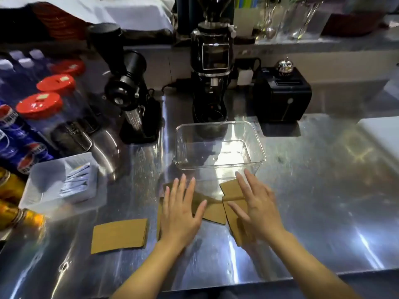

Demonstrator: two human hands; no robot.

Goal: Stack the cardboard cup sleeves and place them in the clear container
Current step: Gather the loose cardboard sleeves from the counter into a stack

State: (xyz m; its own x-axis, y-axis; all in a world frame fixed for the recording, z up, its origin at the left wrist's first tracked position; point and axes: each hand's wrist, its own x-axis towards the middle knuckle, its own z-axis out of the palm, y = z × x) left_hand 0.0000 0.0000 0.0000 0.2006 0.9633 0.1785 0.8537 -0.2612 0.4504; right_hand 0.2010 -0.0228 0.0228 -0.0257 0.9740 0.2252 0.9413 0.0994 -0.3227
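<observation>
Steel counter point(302, 201) is gleaming beneath grinders point(210, 67) and red-lidded jars point(40, 104) while my left hand point(181, 214) and right hand point(254, 203) are pressing flat, fingers spread, on scattered cardboard sleeves point(212, 212) just before the empty clear container point(220, 147), one sleeve point(119, 235) lying apart leftward.

One view only, head-worn, wide-angle. I look forward and steeply down onto the steel counter point(302, 212) from close above its near edge. Both forearms enter from the bottom of frame, left hand point(181, 214) and right hand point(257, 208) near centre. Straight lines bow toward the edges. The back shelf point(323, 43) sits at the top, farthest off. No second view to overlap.
</observation>
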